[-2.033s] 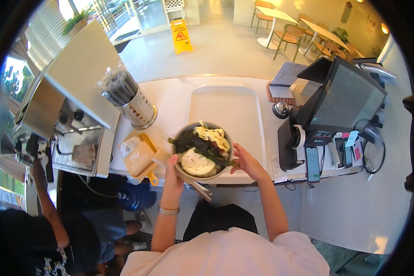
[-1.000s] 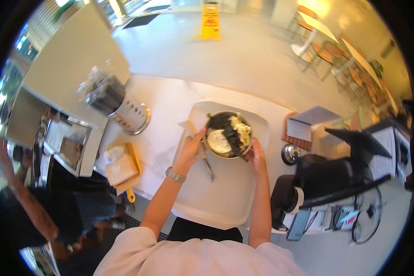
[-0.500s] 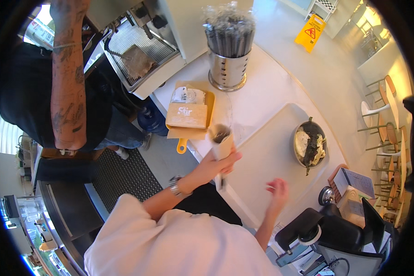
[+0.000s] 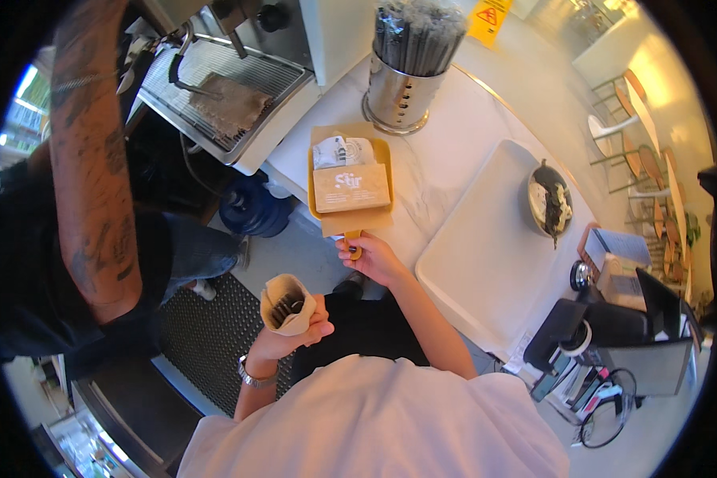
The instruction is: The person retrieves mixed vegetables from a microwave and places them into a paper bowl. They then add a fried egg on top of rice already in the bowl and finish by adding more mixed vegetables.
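Observation:
My left hand [image 4: 299, 333] is closed around a beige paper pouch [image 4: 272, 323] with an open top. Dark, thin pieces like fork tines [image 4: 288, 301] show inside it; I cannot tell exactly what they are. The fingers of my right hand [image 4: 374, 259] are wrapped round the yellow handle [image 4: 354, 248] of a small yellow tray [image 4: 314, 187] at the counter's edge. On that tray lie a brown paper napkin bundle [image 4: 354, 190] with white print and white printed packets [image 4: 342, 151] behind it, over a brown paper liner.
A perforated metal holder [image 4: 402, 99] of wrapped black straws stands behind. To the right, a large white tray [image 4: 474, 263] carries a bowl of food [image 4: 550, 201]. A co-worker's tattooed arm [image 4: 95, 175] is at the left, beside an espresso machine [image 4: 239, 103]. A payment terminal [image 4: 562, 334] stands lower right.
My left hand has moved left and down, away from the counter, with the pouch. My right hand has gone from above the white tray to the yellow tray's handle. The view has shifted.

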`<action>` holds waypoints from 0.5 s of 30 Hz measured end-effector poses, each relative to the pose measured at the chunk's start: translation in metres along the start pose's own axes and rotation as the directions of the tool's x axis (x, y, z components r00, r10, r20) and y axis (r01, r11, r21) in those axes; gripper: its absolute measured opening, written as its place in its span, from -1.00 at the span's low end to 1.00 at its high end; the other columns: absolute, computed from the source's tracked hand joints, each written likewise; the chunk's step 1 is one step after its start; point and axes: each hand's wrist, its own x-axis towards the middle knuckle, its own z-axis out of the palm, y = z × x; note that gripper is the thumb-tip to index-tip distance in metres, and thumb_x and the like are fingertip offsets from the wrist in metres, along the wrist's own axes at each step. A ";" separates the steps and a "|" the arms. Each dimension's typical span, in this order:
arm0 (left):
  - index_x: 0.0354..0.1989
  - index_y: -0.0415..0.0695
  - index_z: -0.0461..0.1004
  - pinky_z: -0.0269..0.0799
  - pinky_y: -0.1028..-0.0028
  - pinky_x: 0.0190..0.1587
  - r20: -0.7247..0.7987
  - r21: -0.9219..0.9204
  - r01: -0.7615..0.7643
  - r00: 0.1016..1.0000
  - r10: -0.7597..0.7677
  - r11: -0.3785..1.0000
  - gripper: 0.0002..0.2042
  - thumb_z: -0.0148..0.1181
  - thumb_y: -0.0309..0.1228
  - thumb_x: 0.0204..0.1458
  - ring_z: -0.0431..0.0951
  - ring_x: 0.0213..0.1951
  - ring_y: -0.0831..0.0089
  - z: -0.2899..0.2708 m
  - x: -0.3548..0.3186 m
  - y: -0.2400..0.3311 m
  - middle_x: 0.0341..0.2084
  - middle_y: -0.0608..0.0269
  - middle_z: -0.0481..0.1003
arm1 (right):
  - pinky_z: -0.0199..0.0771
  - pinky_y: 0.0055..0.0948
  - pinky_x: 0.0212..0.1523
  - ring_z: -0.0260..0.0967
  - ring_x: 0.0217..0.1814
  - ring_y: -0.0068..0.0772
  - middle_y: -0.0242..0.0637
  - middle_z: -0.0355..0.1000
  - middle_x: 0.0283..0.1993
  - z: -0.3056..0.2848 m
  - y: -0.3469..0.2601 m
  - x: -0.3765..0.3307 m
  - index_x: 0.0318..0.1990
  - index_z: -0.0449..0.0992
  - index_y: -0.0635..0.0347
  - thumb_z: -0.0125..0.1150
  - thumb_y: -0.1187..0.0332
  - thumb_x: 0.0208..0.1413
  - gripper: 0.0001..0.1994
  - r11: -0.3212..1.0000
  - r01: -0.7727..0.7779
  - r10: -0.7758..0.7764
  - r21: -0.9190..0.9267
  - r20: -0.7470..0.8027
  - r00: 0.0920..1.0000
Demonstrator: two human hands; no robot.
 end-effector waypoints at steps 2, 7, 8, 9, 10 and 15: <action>-0.67 -0.06 0.13 0.04 0.69 -0.66 -0.007 -0.007 -0.012 1.000 0.012 1.000 -0.69 0.19 -0.53 -0.11 0.14 -0.68 0.73 -0.007 -0.001 -0.001 -0.72 0.49 0.17 | 0.13 -0.69 -0.56 0.09 -0.54 -0.67 -0.43 0.18 -0.48 0.005 0.006 0.003 -0.26 0.26 0.18 -0.12 0.28 0.14 -0.84 0.999 0.042 -0.041 0.010 -0.061 0.997; -0.66 -0.05 0.09 0.05 0.70 -0.66 0.059 0.003 -0.025 0.998 0.025 1.000 -0.69 0.15 -0.56 -0.09 0.16 -0.69 0.71 -0.016 0.004 0.003 -0.76 0.48 0.15 | -0.20 -0.69 -0.77 -0.16 -0.75 -0.75 -0.57 -0.01 -0.66 0.006 0.013 0.000 -0.44 0.19 0.09 -0.16 0.09 0.17 -0.71 0.964 0.137 -0.193 -0.227 -0.249 0.949; -0.65 -0.05 0.09 0.05 0.70 -0.66 0.083 0.006 -0.053 0.995 0.053 0.999 -0.69 0.14 -0.56 -0.09 0.16 -0.69 0.70 -0.016 0.006 0.004 -0.76 0.48 0.15 | -0.20 -0.68 -0.77 -0.16 -0.76 -0.75 -0.57 -0.01 -0.67 0.005 0.012 -0.004 -0.44 0.19 0.10 -0.16 0.08 0.17 -0.70 0.961 0.135 -0.195 -0.241 -0.245 0.950; -0.64 -0.04 0.08 0.03 0.68 -0.68 0.082 0.014 -0.060 0.995 0.058 0.998 -0.69 0.14 -0.53 -0.08 0.12 -0.71 0.69 -0.015 0.007 0.005 -0.77 0.47 0.12 | -0.20 -0.67 -0.78 -0.17 -0.76 -0.74 -0.57 -0.01 -0.68 0.003 0.012 -0.007 -0.44 0.19 0.10 -0.16 0.06 0.17 -0.69 0.961 0.128 -0.188 -0.244 -0.239 0.953; -0.62 -0.04 0.06 0.00 0.67 -0.69 0.087 0.015 -0.076 0.993 0.074 0.997 -0.69 0.13 -0.50 -0.07 0.08 -0.73 0.68 -0.014 0.009 0.005 -0.78 0.47 0.09 | -0.20 -0.67 -0.78 -0.17 -0.77 -0.74 -0.56 -0.02 -0.69 0.002 0.012 -0.011 -0.44 0.19 0.10 -0.17 0.05 0.17 -0.68 0.965 0.107 -0.171 -0.240 -0.262 0.950; -0.62 -0.06 0.07 0.04 0.68 -0.67 0.102 -0.078 -0.056 0.993 0.064 0.995 -0.72 0.07 -0.58 -0.05 0.07 -0.72 0.69 -0.007 0.017 0.008 -0.76 0.46 0.09 | -0.27 -0.68 -0.80 -0.20 -0.78 -0.76 -0.57 -0.03 -0.69 0.007 0.011 -0.033 -0.45 0.18 0.13 -0.20 0.10 0.20 -0.69 0.935 0.077 -0.173 -0.345 -0.256 0.951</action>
